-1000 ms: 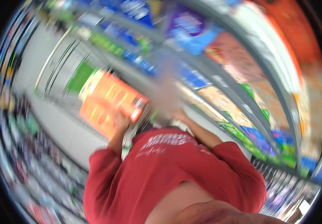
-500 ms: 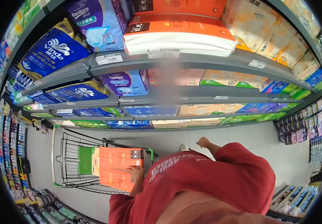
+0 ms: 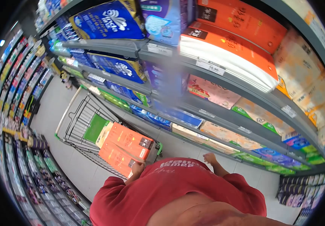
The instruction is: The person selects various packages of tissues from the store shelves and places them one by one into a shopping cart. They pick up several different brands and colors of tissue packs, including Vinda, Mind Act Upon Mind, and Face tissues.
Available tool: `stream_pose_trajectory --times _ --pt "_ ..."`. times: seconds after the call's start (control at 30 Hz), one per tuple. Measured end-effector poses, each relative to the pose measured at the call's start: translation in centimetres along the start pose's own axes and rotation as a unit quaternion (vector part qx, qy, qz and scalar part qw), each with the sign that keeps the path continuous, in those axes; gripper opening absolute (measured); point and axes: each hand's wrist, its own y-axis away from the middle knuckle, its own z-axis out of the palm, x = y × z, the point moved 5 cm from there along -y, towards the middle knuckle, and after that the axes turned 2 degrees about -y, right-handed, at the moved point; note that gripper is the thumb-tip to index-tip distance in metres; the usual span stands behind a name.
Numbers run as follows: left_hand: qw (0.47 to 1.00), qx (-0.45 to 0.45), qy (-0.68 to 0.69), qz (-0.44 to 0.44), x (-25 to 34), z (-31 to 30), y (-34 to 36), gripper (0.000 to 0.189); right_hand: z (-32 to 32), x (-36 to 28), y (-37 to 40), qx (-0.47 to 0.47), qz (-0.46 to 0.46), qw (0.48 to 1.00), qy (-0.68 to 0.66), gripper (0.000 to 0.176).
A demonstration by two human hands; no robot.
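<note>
My left hand (image 3: 137, 167) is at the near end of the shopping cart (image 3: 69, 111), right at the edge of the orange tissue packs. Its fingers look curled in, and what they close on is hidden. Two orange packs, an upper one (image 3: 130, 139) and a lower one (image 3: 116, 160), lie side by side in the basket. Behind them is a cream-coloured pack (image 3: 104, 134) against the cart's green panel (image 3: 95, 128). My right hand (image 3: 210, 158) hangs in front of my body with fingers loosely closed and nothing in them, below the shelves.
A long shelf unit (image 3: 207, 76) curves along the front and right, stacked with orange tissue packs (image 3: 226, 56), blue Vinda packs (image 3: 109, 20) and purple Banitore packs (image 3: 166, 22). Racks of small goods (image 3: 17, 79) line the left. Pale floor tiles (image 3: 49, 109) show beside the cart.
My view has turned, so the shelves now slant down to the right. My left hand has moved from lying spread on an orange pack to its near edge, fingers curled. Two packs now show separately.
</note>
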Motion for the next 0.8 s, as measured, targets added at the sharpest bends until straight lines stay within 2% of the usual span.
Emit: stream_pose_trajectory --times 0.1,0.17,0.3,0.33,0.37,0.4,0.43,0.47,0.5,0.57,0.6,0.63,0.7,0.73,0.77,0.8 --pt "0.999 -0.014 -0.032 0.002 -4.6 2.6 1.2 0.039 -0.5 3.7 -0.4 0.013 0.043 0.998 -0.043 0.030" --pt "0.999 -0.010 -0.029 -0.009 -5.2 3.0 2.2 0.037 -0.8 3.9 -0.4 -0.018 -0.099 0.989 0.105 0.028" --pt "0.998 -0.017 -0.044 -0.030 -5.5 3.4 5.4 0.031 -1.2 3.6 -0.5 -0.063 -0.070 0.976 0.197 0.025" --pt "0.996 0.007 -0.083 -0.035 -4.4 3.2 5.8 0.031 -0.8 3.2 -1.2 -0.077 -0.179 0.909 0.370 0.024" --pt "0.996 0.009 -0.075 -0.045 -4.4 3.4 5.8 0.031 -0.2 3.1 -1.6 -0.088 -0.282 0.799 0.524 0.024" --pt "0.994 0.013 -0.108 -0.030 -4.3 3.9 5.4 0.031 -0.1 3.8 -2.8 -0.096 -0.287 0.791 0.531 0.024" --pt "0.990 0.016 -0.139 -0.014 -4.2 4.5 5.0 0.031 -0.4 4.5 -4.6 -0.112 -0.256 0.875 0.395 0.025" --pt "0.988 0.030 -0.153 0.015 -4.2 4.9 4.8 0.029 -1.0 4.8 -5.7 -0.125 -0.215 0.936 0.249 0.025" --pt "0.989 0.031 -0.142 0.004 -4.1 5.1 5.1 0.029 -1.3 3.5 -5.9 -0.134 -0.217 0.931 0.261 0.025" --pt "0.984 0.049 -0.169 0.028 -3.4 5.2 5.5 0.029 -2.4 -0.5 -5.9 -0.081 -0.148 0.964 0.208 0.025" --pt "0.981 0.071 -0.174 0.042 -3.8 5.7 5.3 0.029 -2.6 -2.1 -5.7 -0.093 -0.140 0.971 0.172 0.022" --pt "0.983 0.080 -0.165 0.018 -3.7 5.6 5.5 0.028 -2.3 -3.2 -6.2 -0.099 -0.139 0.968 0.185 0.022" --pt "0.981 0.110 -0.160 0.021 -3.0 5.1 6.2 0.025 -2.4 -3.8 -7.4 -0.060 -0.011 0.994 0.088 0.020" --pt "0.983 0.106 -0.152 0.009 -3.0 5.0 6.3 0.025 -2.2 -2.2 -9.6 -0.067 -0.009 0.993 0.101 0.020" --pt "0.984 0.102 -0.147 0.006 -2.8 4.8 6.3 0.026 -1.5 -1.2 -12.7 -0.076 -0.210 0.953 0.206 0.018" --pt "0.985 0.099 -0.144 0.005 -2.7 4.3 6.1 0.028 -0.6 -1.0 -13.3 -0.083 -0.401 0.864 0.294 0.017"
